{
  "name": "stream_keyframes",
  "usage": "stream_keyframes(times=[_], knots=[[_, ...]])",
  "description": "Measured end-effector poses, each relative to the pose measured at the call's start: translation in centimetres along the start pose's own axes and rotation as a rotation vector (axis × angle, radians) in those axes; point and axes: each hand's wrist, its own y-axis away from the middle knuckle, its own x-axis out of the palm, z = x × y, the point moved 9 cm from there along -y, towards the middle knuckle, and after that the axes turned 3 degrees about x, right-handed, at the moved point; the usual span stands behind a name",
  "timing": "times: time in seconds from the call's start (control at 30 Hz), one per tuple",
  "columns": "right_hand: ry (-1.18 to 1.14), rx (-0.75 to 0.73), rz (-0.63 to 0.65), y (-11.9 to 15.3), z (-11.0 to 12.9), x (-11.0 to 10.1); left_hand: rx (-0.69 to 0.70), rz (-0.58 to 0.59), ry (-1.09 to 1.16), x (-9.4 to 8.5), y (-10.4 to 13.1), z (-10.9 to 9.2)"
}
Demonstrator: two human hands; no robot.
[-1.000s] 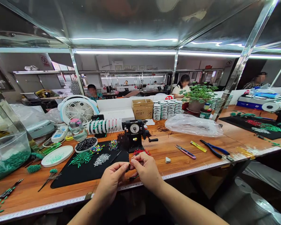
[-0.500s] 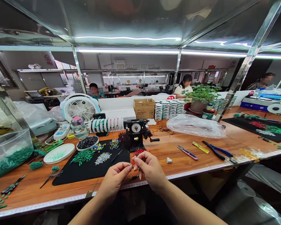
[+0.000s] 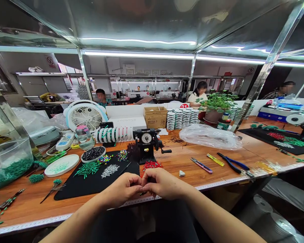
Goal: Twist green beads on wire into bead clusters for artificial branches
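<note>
Fingers [image 3: 136, 189] touching — left hand [image 3: 119, 190], right hand [image 3: 165, 184] | red pile [image 3: 152, 164] — beyond

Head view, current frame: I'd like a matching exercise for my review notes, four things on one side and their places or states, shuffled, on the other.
Column one:
1. left hand
2. pliers
3. cardboard box
4. black pieces

Column two:
A. beside the stacked discs, further back on the bench
B. heaped in a white bowl
C. fingertips brought together with those of the right hand
D. lying just right of the yellow tool in the picture

Right pairs: 1-C, 2-D, 3-A, 4-B.
</note>
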Motion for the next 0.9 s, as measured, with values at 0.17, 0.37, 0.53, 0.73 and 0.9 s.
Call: stream_keyframes(times=[0.17, 0.37, 0.53, 0.73, 0.9], knots=[[-0.395, 0.114, -0.086, 0.0, -2.2, 0.6, -0.011, -0.048, 0.161, -0.2, 0.1, 0.7], [-0.814, 0.139, -0.167, -0.1, -3.9, 1.9, -0.016, -0.079, 0.425, 0.8, 0.3, 1.5], [-0.683, 0.100, -0.182, 0.1, -3.2, 1.5, -0.037, -0.095, 0.523, 0.9, 0.3, 1.6], [-0.462, -0.028, -0.285, 0.3, -1.6, -0.3, -0.032, -0.181, 0.601, 0.5, 0.7, 2.3], [-0.828, 0.093, -0.402, 0.7, -4.4, -0.3, -0.013, -0.273, 0.713, 0.2, 1.2, 2.9]])
